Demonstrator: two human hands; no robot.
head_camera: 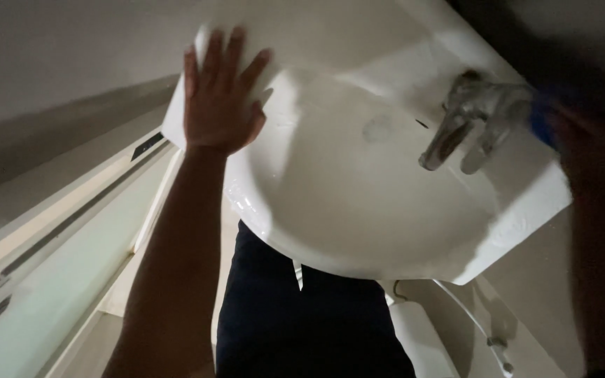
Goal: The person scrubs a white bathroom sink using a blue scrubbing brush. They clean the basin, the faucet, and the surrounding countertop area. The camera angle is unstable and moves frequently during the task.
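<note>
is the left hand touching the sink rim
Touching. The head view shows the left hand spread flat, palm down, on the white sink at its rim, with no gap visible beneath it.

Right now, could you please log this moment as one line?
left hand: flat, open on washbasin rim | right hand: blurred, blue thing beside chrome tap, grip unclear | basin: wet

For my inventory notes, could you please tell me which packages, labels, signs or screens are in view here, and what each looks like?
None can be made out: no package, sign or screen.
Only a white sink with a metal tap, the left hand flat on its rim, and the blurred right hand holding something blue by the tap.
</note>
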